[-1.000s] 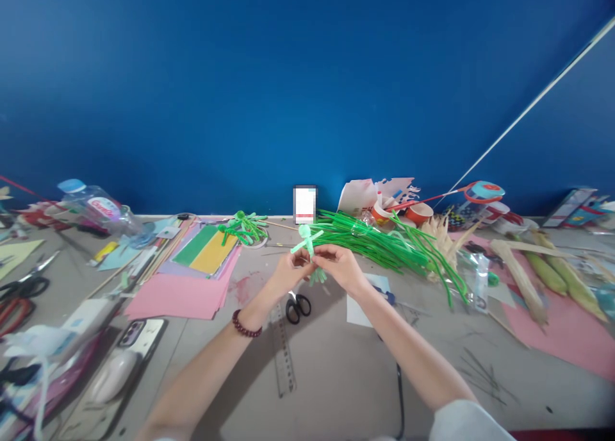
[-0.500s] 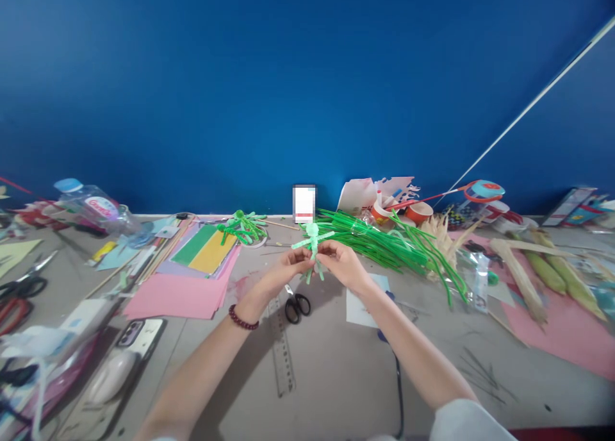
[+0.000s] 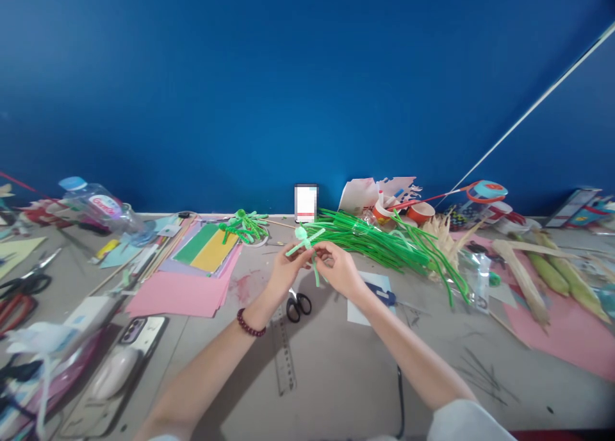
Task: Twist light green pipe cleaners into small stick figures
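Between my two hands, above the table, is a small light-green pipe cleaner figure (image 3: 302,234) with a round head, arms and legs. My left hand (image 3: 287,265) pinches its body from the left. From the right, my right hand (image 3: 336,265) has its fingers closed at the lower body and legs; the fingertips partly cover them. Just below the hands lie black-handled scissors (image 3: 298,306) and a clear ruler (image 3: 283,357). A bundle of green pipe cleaners (image 3: 379,239) lies behind my right hand. More bent green pipe cleaner pieces (image 3: 244,226) rest at the back left.
At left are pink paper sheets (image 3: 177,293), a plastic bottle (image 3: 103,204), a phone (image 3: 151,332) and a white mouse (image 3: 115,372). A blue glue gun (image 3: 382,293) lies beneath my right forearm. Corn husks (image 3: 542,268) and paper cups (image 3: 419,212) stand or lie at right.
The figure has tilted to the left and turned in my fingers. My left hand has shifted slightly, and my right fingers have curled in lower on the figure.
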### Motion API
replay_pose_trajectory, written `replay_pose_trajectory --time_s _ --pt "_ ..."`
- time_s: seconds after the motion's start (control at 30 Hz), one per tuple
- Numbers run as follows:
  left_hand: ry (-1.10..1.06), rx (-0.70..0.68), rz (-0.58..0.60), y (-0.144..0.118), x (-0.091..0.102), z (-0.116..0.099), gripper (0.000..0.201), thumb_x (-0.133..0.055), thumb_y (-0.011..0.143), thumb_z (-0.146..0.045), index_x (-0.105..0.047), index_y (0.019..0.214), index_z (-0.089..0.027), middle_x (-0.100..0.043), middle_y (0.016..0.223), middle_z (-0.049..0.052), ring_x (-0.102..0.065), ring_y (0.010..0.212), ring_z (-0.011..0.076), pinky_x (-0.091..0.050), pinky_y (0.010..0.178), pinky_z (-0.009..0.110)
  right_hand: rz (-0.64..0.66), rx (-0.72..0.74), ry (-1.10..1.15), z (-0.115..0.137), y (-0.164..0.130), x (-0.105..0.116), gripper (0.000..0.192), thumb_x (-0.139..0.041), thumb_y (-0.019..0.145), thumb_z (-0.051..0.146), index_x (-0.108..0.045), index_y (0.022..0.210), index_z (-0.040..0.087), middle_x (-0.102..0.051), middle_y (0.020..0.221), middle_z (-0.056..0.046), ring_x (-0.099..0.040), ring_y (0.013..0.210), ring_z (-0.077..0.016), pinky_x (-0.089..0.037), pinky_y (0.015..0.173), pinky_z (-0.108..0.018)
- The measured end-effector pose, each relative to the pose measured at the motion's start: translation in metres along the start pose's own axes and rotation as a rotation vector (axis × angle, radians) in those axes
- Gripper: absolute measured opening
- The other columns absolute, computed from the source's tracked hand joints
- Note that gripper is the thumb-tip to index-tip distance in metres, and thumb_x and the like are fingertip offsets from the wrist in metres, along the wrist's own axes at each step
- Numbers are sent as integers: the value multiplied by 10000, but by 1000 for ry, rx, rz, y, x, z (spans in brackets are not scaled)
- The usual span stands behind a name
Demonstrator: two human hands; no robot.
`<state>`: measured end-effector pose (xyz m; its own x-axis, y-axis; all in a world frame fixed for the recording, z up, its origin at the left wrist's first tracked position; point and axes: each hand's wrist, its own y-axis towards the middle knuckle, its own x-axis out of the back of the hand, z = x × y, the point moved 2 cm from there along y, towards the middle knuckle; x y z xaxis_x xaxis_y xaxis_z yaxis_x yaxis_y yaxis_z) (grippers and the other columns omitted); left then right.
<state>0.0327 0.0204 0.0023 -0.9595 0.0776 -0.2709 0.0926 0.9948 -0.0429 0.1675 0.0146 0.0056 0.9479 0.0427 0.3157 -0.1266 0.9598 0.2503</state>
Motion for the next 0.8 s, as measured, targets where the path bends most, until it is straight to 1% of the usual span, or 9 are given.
replay_pose_trajectory --time_s 0.13,0.2,0.27,0.37,0.47,0.57,0.67,0.73,0.8 --pt "-40 38 5 2 3 6 264 -739 651 -361 -631 784 -160 -609 766 14 -540 622 104 -451 621 234 -23 43 -80 -2 -1 -3 279 -516 722 141 -613 980 181 -680 916 -51 -636 800 -173 -500 737 -287" --pt "-46 62 7 2 4 6 251 -731 661 -365 -635 773 -163 -604 751 9 -540 619 104 -442 625 234 -27 64 -114 -2 -1 -2 281 -498 736 127 -629 978 184 -695 929 -49 -653 833 -179 -502 752 -284" --pt "-26 68 6 1 5 5 238 -725 668 -367 -641 760 -164 -597 721 3 -538 619 105 -430 623 232 -15 89 -146 -1 -1 0 263 -490 768 135 -650 969 192 -709 911 -42 -665 825 -181 -502 742 -277" --pt "39 35 -1 2 7 2 226 -706 686 -381 -652 740 -168 -593 680 -4 -533 610 107 -413 608 231 28 147 -241 3 1 6 255 -489 800 135 -669 964 209 -718 916 -37 -669 829 -184 -495 741 -276" --pt "130 -37 28 4 8 2 214 -681 715 -379 -654 714 -167 -597 659 -1 -536 620 112 -403 591 226 73 196 -406 10 1 10 285 -486 800 100 -664 989 216 -712 930 -42 -655 843 -188 -482 745 -283" --pt "197 -85 42 4 7 2 226 -674 721 -375 -636 676 -156 -595 628 5 -520 589 109 -383 545 218 51 234 -629 13 -1 12 307 -485 788 69 -659 997 212 -694 858 -50 -630 790 -186 -465 690 -270" --pt "223 -84 48 3 5 1 249 -663 726 -381 -612 641 -152 -585 600 3 -490 538 98 -363 513 217 33 358 -786 13 -2 10 309 -469 783 32 -657 966 194 -680 834 -64 -604 799 -194 -454 702 -281" --pt "241 -84 54 2 5 -3 254 -653 734 -378 -603 626 -153 -580 592 3 -486 535 97 -359 511 217 50 454 -814 13 -2 9 275 -466 796 28 -650 934 179 -680 836 -70 -592 814 -203 -451 739 -301" --pt "256 -90 69 1 5 -8 244 -649 738 -372 -610 631 -156 -579 592 1 -493 544 101 -360 511 216 63 509 -809 12 -2 9 209 -474 829 60 -643 878 172 -671 798 -69 -581 780 -202 -450 735 -310"
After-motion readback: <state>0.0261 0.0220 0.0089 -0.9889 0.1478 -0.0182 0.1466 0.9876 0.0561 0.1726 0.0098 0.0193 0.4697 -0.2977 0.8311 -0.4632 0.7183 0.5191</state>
